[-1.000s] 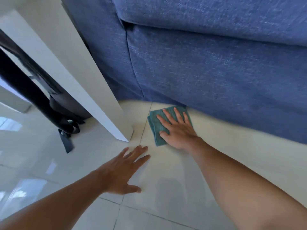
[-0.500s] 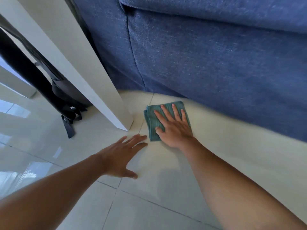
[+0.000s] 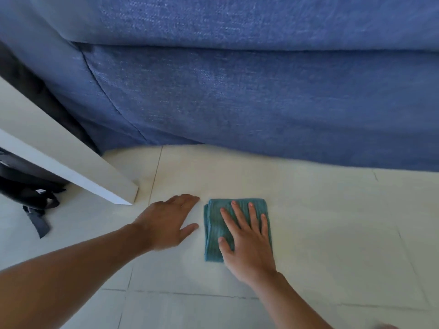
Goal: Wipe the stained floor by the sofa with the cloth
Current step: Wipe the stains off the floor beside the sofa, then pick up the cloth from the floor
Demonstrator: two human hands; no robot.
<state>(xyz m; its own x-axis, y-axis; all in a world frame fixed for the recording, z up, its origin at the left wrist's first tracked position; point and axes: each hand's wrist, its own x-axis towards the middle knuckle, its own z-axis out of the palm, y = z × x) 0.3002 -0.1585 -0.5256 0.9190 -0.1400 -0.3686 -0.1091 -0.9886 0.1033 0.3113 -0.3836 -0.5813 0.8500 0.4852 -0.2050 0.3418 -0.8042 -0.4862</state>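
Note:
A folded teal cloth (image 3: 215, 224) lies flat on the pale tiled floor (image 3: 332, 222) in front of the blue sofa (image 3: 261, 103). My right hand (image 3: 247, 243) presses down on the cloth with its fingers spread, covering most of its right half. My left hand (image 3: 166, 222) rests palm-down on the bare tile just left of the cloth, fingers apart, holding nothing. I see no clear stain on the tiles around the cloth.
A white furniture leg or panel (image 3: 78, 167) slants down to the floor at the left. A dark bag with straps (image 3: 31, 193) lies behind it. The sofa's base runs along the far edge of the floor.
My right hand has slid the cloth away from the sofa base, toward me. My left hand has stayed flat on the floor, now right beside the cloth. The view has swung left.

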